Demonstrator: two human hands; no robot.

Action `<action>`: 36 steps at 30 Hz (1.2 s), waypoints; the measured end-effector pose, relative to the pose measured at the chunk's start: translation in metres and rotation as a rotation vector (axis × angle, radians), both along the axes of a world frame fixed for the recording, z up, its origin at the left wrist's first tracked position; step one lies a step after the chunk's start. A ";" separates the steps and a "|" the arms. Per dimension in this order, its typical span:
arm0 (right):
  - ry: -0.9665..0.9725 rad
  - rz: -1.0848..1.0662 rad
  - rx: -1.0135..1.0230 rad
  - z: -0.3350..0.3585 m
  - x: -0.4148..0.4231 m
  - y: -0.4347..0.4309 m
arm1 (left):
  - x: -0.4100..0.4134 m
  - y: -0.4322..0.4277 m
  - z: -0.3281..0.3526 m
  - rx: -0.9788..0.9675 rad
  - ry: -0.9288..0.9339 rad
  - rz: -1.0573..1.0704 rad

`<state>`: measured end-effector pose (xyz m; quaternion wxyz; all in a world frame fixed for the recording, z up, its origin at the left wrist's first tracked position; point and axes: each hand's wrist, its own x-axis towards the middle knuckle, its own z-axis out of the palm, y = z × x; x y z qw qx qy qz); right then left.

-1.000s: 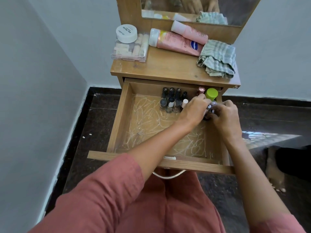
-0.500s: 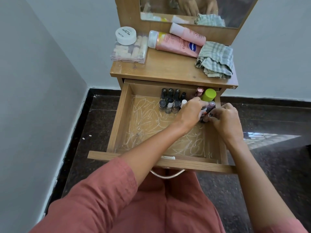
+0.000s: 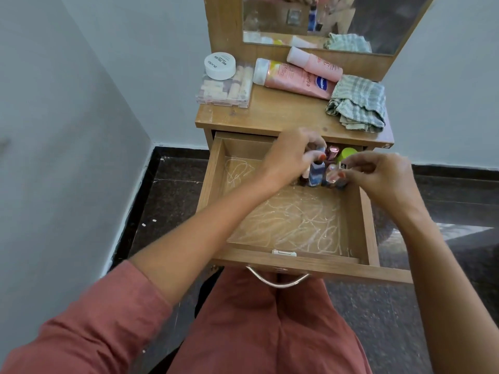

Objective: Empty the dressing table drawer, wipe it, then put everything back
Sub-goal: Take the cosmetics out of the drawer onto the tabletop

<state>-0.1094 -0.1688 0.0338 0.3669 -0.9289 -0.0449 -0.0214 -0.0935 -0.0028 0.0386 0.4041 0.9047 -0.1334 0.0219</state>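
The wooden drawer [image 3: 216, 184] is pulled out, its floor marked with pale scribbles. Small nail polish bottles stand clustered at its back right. My left hand [image 3: 291, 155] pinches the cap of a blue nail polish bottle [image 3: 316, 172] and hides the bottles behind it. My right hand [image 3: 378, 174] pinches a small clear bottle [image 3: 332, 175] beside it. A pink-capped bottle [image 3: 332, 152] and a green cap [image 3: 347, 155] show behind my fingers.
On the dresser top [image 3: 283, 114] lie two pink lotion tubes [image 3: 294, 78], a white jar [image 3: 219, 65] on a clear plastic box [image 3: 225, 91], and a checked green cloth [image 3: 357, 103]. A mirror [image 3: 337, 20] stands behind. Grey walls meet at the left; dark floor surrounds.
The view has shifted. My left hand has moved left and back over the bottle rows and now pinches the blue bottle. My right hand has drawn slightly right.
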 end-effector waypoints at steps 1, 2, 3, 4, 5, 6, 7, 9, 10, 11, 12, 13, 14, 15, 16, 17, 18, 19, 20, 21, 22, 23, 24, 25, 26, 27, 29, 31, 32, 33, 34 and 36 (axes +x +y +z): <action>-0.004 0.007 0.035 0.005 0.004 0.004 | 0.003 0.006 0.007 0.009 -0.001 0.002; -0.015 0.009 0.057 0.009 0.008 0.008 | 0.006 0.012 0.013 0.018 -0.006 0.010; -0.029 0.009 0.069 0.013 0.013 0.012 | 0.011 0.018 0.019 0.023 -0.015 0.023; -0.044 0.011 0.078 0.017 0.019 0.016 | 0.016 0.025 0.025 0.025 -0.027 0.043; -0.060 0.017 0.087 0.021 0.025 0.021 | 0.023 0.031 0.030 0.026 -0.039 0.067; -0.079 0.026 0.094 0.025 0.031 0.026 | 0.030 0.038 0.036 0.025 -0.050 0.090; -0.102 0.035 0.099 0.028 0.039 0.032 | 0.037 0.044 0.041 0.022 -0.060 0.111; -0.146 0.043 0.105 0.032 0.056 0.044 | 0.053 0.056 0.048 0.025 -0.078 0.143; -0.163 0.040 0.101 0.033 0.066 0.050 | 0.060 0.062 0.050 0.034 -0.085 0.160; -0.176 0.039 0.088 0.033 0.075 0.056 | 0.068 0.066 0.050 0.047 -0.089 0.179; -0.184 0.043 0.072 0.034 0.085 0.063 | 0.075 0.070 0.050 0.056 -0.089 0.199; -0.188 0.052 0.063 0.034 0.093 0.069 | 0.081 0.074 0.049 0.063 -0.088 0.217; -0.189 0.061 0.062 0.035 0.100 0.075 | 0.088 0.076 0.048 0.070 -0.089 0.231; -0.190 0.071 0.061 0.035 0.107 0.080 | 0.094 0.078 0.046 0.080 -0.090 0.241; -0.192 0.080 0.052 0.034 0.114 0.086 | 0.099 0.080 0.045 0.091 -0.090 0.248; -0.198 0.087 0.036 0.033 0.120 0.091 | 0.103 0.081 0.043 0.100 -0.089 0.252; -0.205 0.086 0.025 0.031 0.125 0.095 | 0.107 0.081 0.041 0.106 -0.089 0.256; -0.211 0.080 0.021 0.030 0.130 0.099 | 0.110 0.082 0.040 0.109 -0.088 0.259; -0.211 0.076 0.020 0.027 0.136 0.102 | 0.113 0.082 0.038 0.110 -0.084 0.265; -0.210 0.079 0.018 0.025 0.140 0.105 | 0.116 0.082 0.037 0.111 -0.079 0.274; -0.209 0.086 0.019 0.023 0.144 0.108 | 0.118 0.082 0.037 0.113 -0.074 0.282; -0.209 0.094 0.023 0.022 0.147 0.111 | 0.120 0.083 0.036 0.120 -0.070 0.288; -0.208 0.098 0.026 0.021 0.150 0.113 | 0.122 0.083 0.036 0.133 -0.061 0.291; -0.207 0.103 0.024 0.020 0.153 0.115 | 0.124 0.083 0.036 0.147 -0.050 0.294; -0.204 0.107 0.013 0.019 0.155 0.117 | 0.125 0.083 0.035 0.157 -0.042 0.298; -0.199 0.113 0.001 0.018 0.157 0.119 | 0.128 0.084 0.036 0.161 -0.040 0.301; -0.190 0.129 -0.009 0.016 0.160 0.122 | 0.133 0.085 0.036 0.186 -0.026 0.286; -0.184 0.140 -0.011 0.014 0.162 0.124 | 0.135 0.086 0.036 0.222 -0.026 0.258; -0.183 0.141 -0.008 0.013 0.163 0.125 | 0.135 0.087 0.036 0.222 -0.054 0.254; -0.185 0.140 -0.001 0.013 0.164 0.126 | 0.135 0.088 0.034 0.214 -0.094 0.257; -0.186 0.140 0.007 0.012 0.165 0.126 | 0.133 0.089 0.033 0.216 -0.122 0.262; -0.191 0.141 0.018 0.011 0.166 0.127 | 0.132 0.090 0.031 0.227 -0.128 0.265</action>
